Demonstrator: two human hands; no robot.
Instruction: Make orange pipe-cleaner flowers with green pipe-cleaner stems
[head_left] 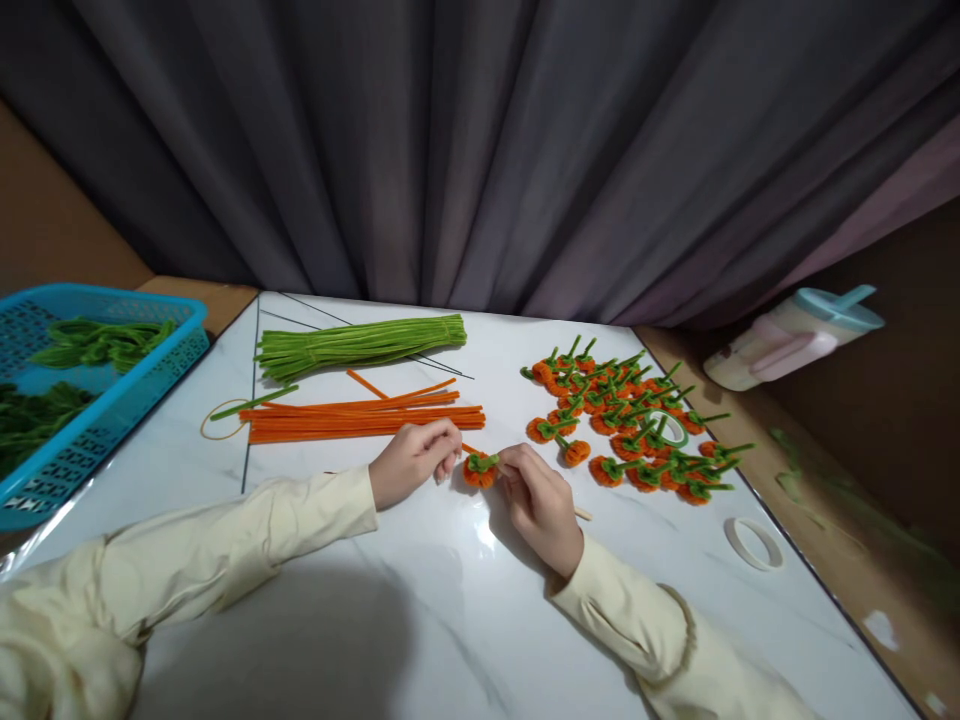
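Note:
My right hand (pixel 541 503) pinches the green stem end of a small orange pipe-cleaner pumpkin (pixel 480 472), which sits low over the table between my hands. To the left of it, my left hand (pixel 417 460) is closed with its fingers curled in, fingertips beside the pumpkin. A short orange piece shows between those fingertips and the pumpkin; whether the left hand holds it is hidden. Behind my left hand lies a bundle of orange pipe cleaners (pixel 360 424). Several finished-looking orange pumpkins with green stems (pixel 626 445) are grouped right of my right hand.
A green pipe-cleaner bundle (pixel 360 345) lies at the back of the white table (pixel 450 620). A blue basket (pixel 142 400) with green pieces stands at left. On the right are a white tape ring (pixel 753 544), a green-and-white roll (pixel 666 428) and a lidded tumbler (pixel 787 340).

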